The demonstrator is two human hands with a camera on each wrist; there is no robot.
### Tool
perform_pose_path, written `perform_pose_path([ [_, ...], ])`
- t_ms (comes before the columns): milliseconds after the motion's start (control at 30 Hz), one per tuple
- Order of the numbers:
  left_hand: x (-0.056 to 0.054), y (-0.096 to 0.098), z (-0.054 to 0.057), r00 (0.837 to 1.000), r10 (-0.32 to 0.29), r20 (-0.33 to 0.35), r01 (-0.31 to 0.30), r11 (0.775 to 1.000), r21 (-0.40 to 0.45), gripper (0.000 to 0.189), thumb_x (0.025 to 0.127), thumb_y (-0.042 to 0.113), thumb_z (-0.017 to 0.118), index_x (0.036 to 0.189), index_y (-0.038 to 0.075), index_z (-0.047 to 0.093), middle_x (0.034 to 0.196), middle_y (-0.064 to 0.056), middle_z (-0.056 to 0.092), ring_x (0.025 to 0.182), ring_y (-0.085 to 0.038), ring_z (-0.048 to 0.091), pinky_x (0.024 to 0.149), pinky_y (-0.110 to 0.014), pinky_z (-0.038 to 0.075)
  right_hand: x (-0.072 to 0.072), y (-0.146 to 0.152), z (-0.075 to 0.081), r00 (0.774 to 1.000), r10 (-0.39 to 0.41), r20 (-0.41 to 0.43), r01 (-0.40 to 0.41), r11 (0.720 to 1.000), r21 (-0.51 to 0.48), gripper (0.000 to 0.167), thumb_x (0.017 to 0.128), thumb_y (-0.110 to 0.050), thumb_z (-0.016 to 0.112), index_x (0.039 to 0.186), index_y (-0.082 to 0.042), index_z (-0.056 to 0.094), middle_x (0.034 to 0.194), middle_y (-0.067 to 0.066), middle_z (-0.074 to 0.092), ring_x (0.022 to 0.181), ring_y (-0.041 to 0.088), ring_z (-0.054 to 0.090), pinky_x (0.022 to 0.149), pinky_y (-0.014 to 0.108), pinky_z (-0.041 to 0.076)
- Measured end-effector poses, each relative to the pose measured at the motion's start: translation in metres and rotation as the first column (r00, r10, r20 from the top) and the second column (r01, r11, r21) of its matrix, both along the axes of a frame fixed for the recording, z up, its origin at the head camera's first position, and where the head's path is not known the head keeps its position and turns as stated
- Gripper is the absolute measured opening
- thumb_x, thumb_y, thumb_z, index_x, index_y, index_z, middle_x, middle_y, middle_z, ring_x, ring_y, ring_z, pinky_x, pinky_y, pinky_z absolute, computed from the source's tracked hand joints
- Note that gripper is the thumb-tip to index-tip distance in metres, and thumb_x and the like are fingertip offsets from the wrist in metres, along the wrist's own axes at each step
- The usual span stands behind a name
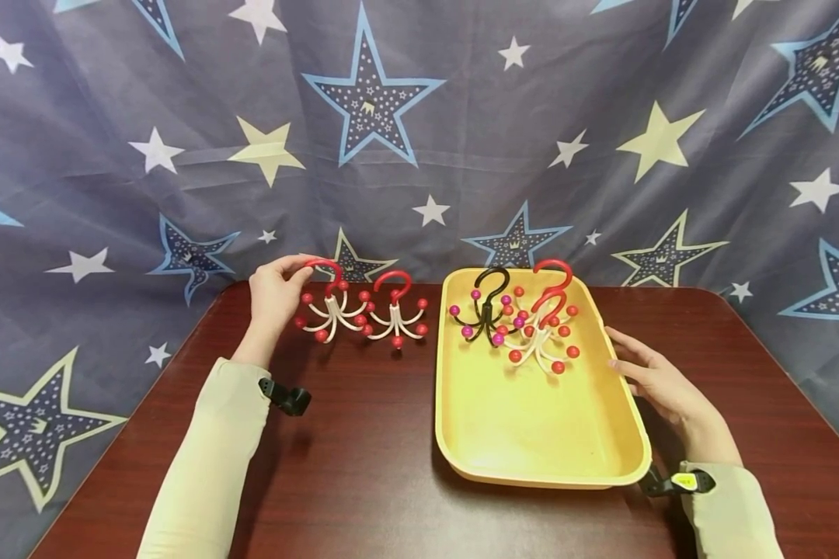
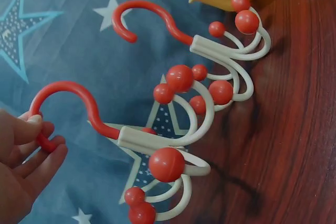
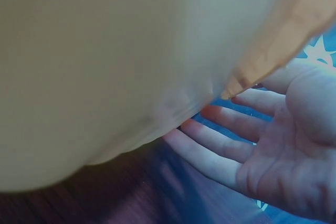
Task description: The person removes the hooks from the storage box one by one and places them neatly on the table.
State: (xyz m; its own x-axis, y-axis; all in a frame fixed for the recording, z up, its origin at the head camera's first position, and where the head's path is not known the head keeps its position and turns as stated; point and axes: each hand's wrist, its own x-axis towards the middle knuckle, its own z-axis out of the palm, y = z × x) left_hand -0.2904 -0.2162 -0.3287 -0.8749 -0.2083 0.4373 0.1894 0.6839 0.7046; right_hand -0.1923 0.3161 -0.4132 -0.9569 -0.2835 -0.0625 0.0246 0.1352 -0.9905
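My left hand pinches the red hook end of a white rotating hanger whose curved arms end in red balls. In the left wrist view, the thumb and fingers meet at the tip of that hook. Close to its right stands a second white hanger of the same kind, its red hook free. My right hand is at the right side of a yellow tray. The right wrist view shows its fingers extended against the tray's outer wall.
Toward the tray's far end are a black hanger with purple balls and two white hangers with red hooks, the nearer one overlapping the other. A star-patterned curtain hangs behind the dark wooden table.
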Motion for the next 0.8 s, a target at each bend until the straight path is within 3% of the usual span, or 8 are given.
perform_pose_path([
  [133,-0.005,0.001,-0.006,0.998,0.057,-0.012,-0.057,0.998,0.027,0.021,0.089,0.01,0.065,0.108,0.007,0.073,0.103,-0.016,0.074,0.09,-0.023,0.066,0.08,-0.03,0.045,0.0,0.0,0.0,1.0,0.0,0.003,0.0,1.0,-0.017,0.07,0.098,-0.008,0.05,0.153,0.0,0.008,0.113,-0.019,0.058,0.093,0.003,0.067,0.07,0.026,0.058],
  [233,-0.009,0.001,-0.012,0.996,0.087,-0.001,-0.087,0.995,0.038,0.022,0.089,0.011,0.065,0.109,0.007,0.073,0.104,-0.016,0.073,0.094,-0.029,0.067,0.084,-0.035,0.045,0.0,-0.001,0.001,1.0,0.001,0.002,-0.001,1.0,-0.02,0.069,0.098,-0.008,0.05,0.153,0.001,0.008,0.113,-0.019,0.058,0.093,0.003,0.067,0.071,0.026,0.058],
  [333,-0.011,0.003,-0.019,0.994,0.108,0.024,-0.108,0.994,0.022,0.022,0.089,0.012,0.065,0.11,0.009,0.073,0.103,-0.014,0.074,0.074,-0.017,0.066,0.073,-0.024,0.045,0.0,-0.001,0.001,1.0,0.001,-0.001,-0.001,1.0,-0.023,0.069,0.098,-0.007,0.05,0.153,0.001,0.008,0.113,-0.018,0.058,0.093,0.003,0.067,0.071,0.026,0.058],
  [433,-0.013,0.004,-0.026,0.992,0.112,0.049,-0.113,0.994,0.01,0.022,0.09,0.013,0.065,0.111,0.011,0.073,0.102,-0.012,0.075,0.048,0.006,0.052,0.059,-0.01,0.039,0.001,-0.001,0.001,1.0,0.001,-0.001,-0.001,1.0,-0.023,0.069,0.098,-0.008,0.05,0.153,0.001,0.009,0.113,-0.018,0.058,0.093,0.003,0.067,0.071,0.027,0.058],
  [567,-0.014,0.004,-0.031,0.994,0.1,0.05,-0.101,0.995,0.02,0.023,0.09,0.013,0.064,0.111,0.011,0.073,0.102,-0.014,0.074,0.036,0.015,0.04,0.051,-0.005,0.034,0.0,0.0,0.0,1.0,-0.004,0.001,0.004,1.0,-0.017,0.069,0.098,-0.009,0.05,0.153,0.001,0.009,0.113,-0.018,0.058,0.093,0.004,0.067,0.071,0.027,0.058],
  [667,-0.013,0.005,-0.031,0.995,0.096,0.037,-0.097,0.995,0.009,0.022,0.09,0.014,0.064,0.111,0.011,0.073,0.101,-0.013,0.075,0.043,0.004,0.051,0.052,-0.011,0.042,0.0,0.0,0.0,1.0,-0.008,0.002,0.008,1.0,-0.017,0.069,0.098,-0.009,0.05,0.153,0.001,0.009,0.113,-0.018,0.058,0.092,0.004,0.067,0.07,0.027,0.058],
  [800,-0.013,0.007,-0.03,0.996,0.082,0.024,-0.082,0.997,0.009,0.024,0.09,0.012,0.064,0.113,0.008,0.072,0.104,-0.014,0.074,0.08,-0.024,0.069,0.077,-0.032,0.051,0.0,0.0,-0.001,1.0,-0.009,0.001,0.009,1.0,-0.011,0.069,0.098,-0.009,0.05,0.153,0.001,0.009,0.113,-0.018,0.058,0.092,0.004,0.067,0.07,0.026,0.058],
])
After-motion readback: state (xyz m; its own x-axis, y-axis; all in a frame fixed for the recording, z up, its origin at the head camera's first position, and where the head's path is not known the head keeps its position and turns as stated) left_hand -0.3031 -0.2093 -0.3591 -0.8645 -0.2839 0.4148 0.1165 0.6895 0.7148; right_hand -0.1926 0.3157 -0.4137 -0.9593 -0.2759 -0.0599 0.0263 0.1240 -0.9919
